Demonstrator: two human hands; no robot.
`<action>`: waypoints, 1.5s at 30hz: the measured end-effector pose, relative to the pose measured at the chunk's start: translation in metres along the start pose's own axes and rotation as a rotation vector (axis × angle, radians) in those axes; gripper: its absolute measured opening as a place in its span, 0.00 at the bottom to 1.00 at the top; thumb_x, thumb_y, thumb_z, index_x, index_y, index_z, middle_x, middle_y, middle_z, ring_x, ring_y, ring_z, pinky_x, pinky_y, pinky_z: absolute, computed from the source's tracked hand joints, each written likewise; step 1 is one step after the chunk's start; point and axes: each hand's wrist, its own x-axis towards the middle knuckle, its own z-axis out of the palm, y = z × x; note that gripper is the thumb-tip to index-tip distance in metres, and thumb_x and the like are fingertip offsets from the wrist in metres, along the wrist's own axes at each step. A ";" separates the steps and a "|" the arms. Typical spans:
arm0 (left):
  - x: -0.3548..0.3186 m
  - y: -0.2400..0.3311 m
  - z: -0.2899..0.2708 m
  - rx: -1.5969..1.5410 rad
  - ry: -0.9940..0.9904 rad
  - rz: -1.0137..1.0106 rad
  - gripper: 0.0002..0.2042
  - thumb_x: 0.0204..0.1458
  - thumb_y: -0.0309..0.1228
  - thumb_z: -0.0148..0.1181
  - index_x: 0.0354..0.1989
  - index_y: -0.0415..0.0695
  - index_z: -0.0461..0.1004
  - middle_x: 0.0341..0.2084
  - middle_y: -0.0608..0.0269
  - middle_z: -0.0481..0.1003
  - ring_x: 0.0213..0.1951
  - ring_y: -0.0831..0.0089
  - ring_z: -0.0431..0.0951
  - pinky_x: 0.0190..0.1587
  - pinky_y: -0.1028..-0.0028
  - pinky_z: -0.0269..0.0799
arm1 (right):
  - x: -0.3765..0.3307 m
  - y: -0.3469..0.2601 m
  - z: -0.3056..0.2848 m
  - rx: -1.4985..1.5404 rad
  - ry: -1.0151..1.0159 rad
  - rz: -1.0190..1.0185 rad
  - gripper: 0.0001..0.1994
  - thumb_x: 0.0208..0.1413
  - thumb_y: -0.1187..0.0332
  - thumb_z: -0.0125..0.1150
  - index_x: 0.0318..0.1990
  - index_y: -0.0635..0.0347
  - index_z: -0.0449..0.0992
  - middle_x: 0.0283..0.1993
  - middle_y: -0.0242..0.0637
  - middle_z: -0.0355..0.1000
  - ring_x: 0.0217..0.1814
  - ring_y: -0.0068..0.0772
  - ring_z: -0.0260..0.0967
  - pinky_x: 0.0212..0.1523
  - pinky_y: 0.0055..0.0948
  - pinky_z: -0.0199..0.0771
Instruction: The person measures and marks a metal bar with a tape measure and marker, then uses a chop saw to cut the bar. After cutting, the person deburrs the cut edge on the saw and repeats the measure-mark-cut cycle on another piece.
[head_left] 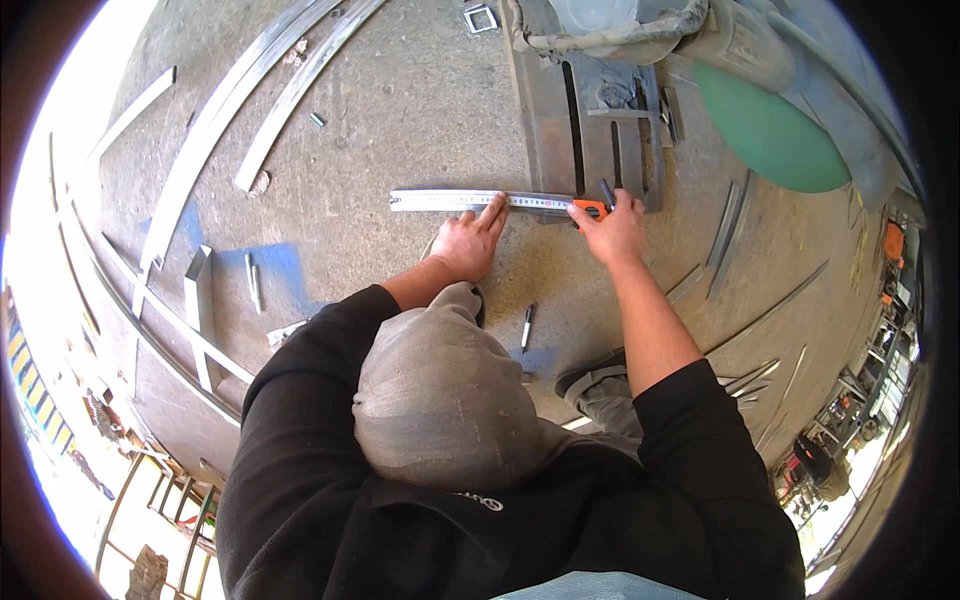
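A silvery metal bar (pixel 425 206) lies crosswise before me, its right part over a dark slotted metal base (pixel 545 110). A tape measure's white blade (pixel 540 202) is drawn out along the bar. My left hand (pixel 466 247) rests its stretched fingers on blade and bar near the middle; its palm side is hidden. At the blade's right end, my right hand (pixel 615 235) is closed on the orange tape measure case (pixel 590 208). A thin dark pen-like stick (pixel 607 192) pokes up between its fingers. A marker (pixel 527 328) lies on the floor between my arms.
Long metal strips (pixel 300 95) lie at the upper left, and a square tube (pixel 199 290) lies left of me among crossed bars. A machine with a green rounded part (pixel 770 130) stands at upper right. Several thin rods (pixel 750 380) lie on the right. My shoe (pixel 590 378) is close by.
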 end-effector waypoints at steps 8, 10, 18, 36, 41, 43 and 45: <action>-0.001 -0.004 -0.009 -0.054 -0.066 -0.015 0.38 0.59 0.30 0.52 0.80 0.44 0.49 0.81 0.62 0.47 0.52 0.56 0.81 0.54 0.57 0.79 | 0.001 -0.014 -0.006 0.637 -0.076 -0.145 0.25 0.68 0.47 0.60 0.42 0.66 0.83 0.33 0.41 0.81 0.33 0.36 0.78 0.37 0.36 0.78; -0.001 -0.005 -0.011 -0.075 -0.071 -0.020 0.38 0.59 0.29 0.52 0.80 0.45 0.49 0.81 0.63 0.46 0.52 0.55 0.82 0.54 0.56 0.80 | 0.003 -0.025 -0.002 0.820 -0.159 -0.113 0.28 0.72 0.46 0.54 0.37 0.67 0.84 0.29 0.39 0.80 0.28 0.30 0.76 0.33 0.31 0.76; -0.003 -0.002 -0.022 -0.243 -0.171 -0.098 0.40 0.55 0.27 0.53 0.80 0.48 0.49 0.82 0.66 0.43 0.55 0.49 0.81 0.57 0.51 0.78 | 0.010 -0.042 0.031 0.837 -0.283 -0.133 0.33 0.74 0.42 0.47 0.36 0.66 0.84 0.26 0.33 0.74 0.26 0.25 0.72 0.32 0.27 0.73; -0.006 -0.004 -0.018 -0.298 -0.219 -0.063 0.47 0.56 0.30 0.59 0.82 0.47 0.38 0.83 0.64 0.37 0.61 0.55 0.79 0.54 0.56 0.80 | -0.028 -0.021 0.070 0.128 -0.143 0.008 0.26 0.51 0.48 0.77 0.49 0.57 0.80 0.47 0.46 0.83 0.51 0.51 0.81 0.51 0.46 0.78; -0.010 -0.001 -0.014 -0.217 -0.193 -0.030 0.50 0.56 0.34 0.63 0.82 0.43 0.35 0.83 0.56 0.33 0.55 0.57 0.83 0.51 0.58 0.81 | -0.010 -0.002 0.084 0.333 -0.114 -0.022 0.20 0.52 0.53 0.77 0.42 0.60 0.82 0.40 0.44 0.83 0.43 0.44 0.82 0.46 0.41 0.78; -0.009 0.000 -0.012 -0.197 -0.224 -0.030 0.51 0.58 0.36 0.64 0.82 0.41 0.34 0.83 0.53 0.32 0.54 0.57 0.84 0.50 0.59 0.82 | -0.002 0.004 0.087 0.463 -0.124 -0.009 0.18 0.52 0.55 0.77 0.41 0.60 0.83 0.39 0.44 0.84 0.43 0.44 0.82 0.47 0.40 0.78; -0.009 0.000 -0.010 -0.203 -0.211 -0.023 0.51 0.58 0.36 0.64 0.82 0.41 0.34 0.83 0.53 0.32 0.53 0.56 0.84 0.49 0.58 0.82 | 0.003 0.005 0.088 0.551 -0.115 -0.012 0.16 0.54 0.58 0.76 0.39 0.62 0.82 0.36 0.42 0.83 0.38 0.40 0.81 0.44 0.38 0.77</action>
